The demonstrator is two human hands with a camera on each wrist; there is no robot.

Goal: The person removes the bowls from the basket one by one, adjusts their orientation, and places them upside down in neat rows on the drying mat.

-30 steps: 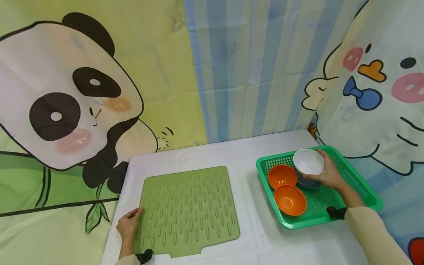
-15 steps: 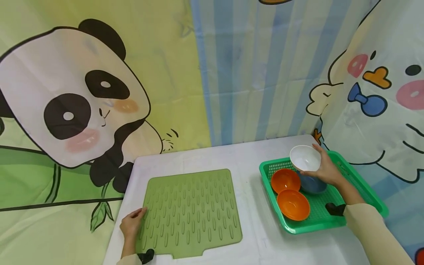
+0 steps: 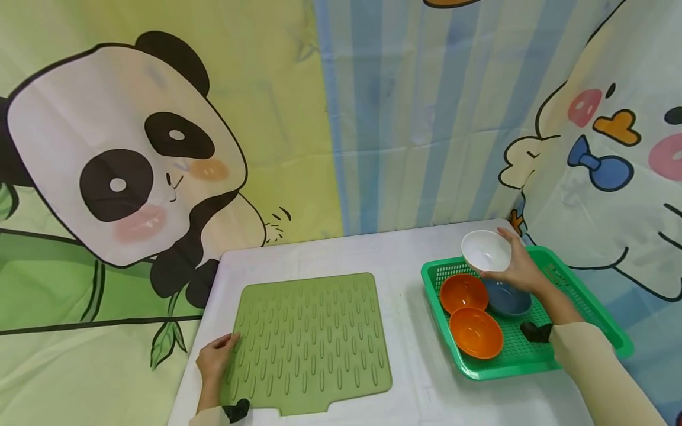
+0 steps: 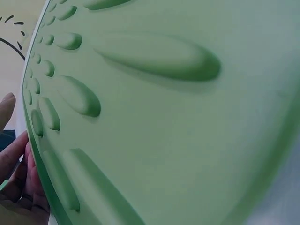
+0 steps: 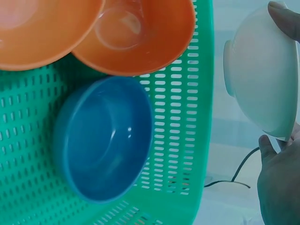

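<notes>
A white bowl (image 3: 486, 251) is gripped by my right hand (image 3: 518, 266), tilted on its side above the back of a green plastic basket (image 3: 570, 296). The right wrist view shows the bowl's outside (image 5: 260, 75), thumb on its rim and fingers at the opposite side. Below it a blue bowl (image 3: 508, 297) sits in the basket. Beside that are two orange bowls, one behind (image 3: 462, 293) and one in front (image 3: 476, 333). My left hand (image 3: 214, 358) rests at the left edge of a green ridged mat (image 3: 311, 340), fingertips touching it; no grip on its top surface shows.
A white cloth covers the table (image 3: 410, 319) under mat and basket. Behind and to the sides hangs a printed curtain (image 3: 394, 118) with a panda and a white bird. Basket walls surround the bowls.
My right hand has raised the white bowl up and left, away from the blue bowl it was against, uncovering that bowl. The left hand stays at the mat's edge; the head view shifts slightly.
</notes>
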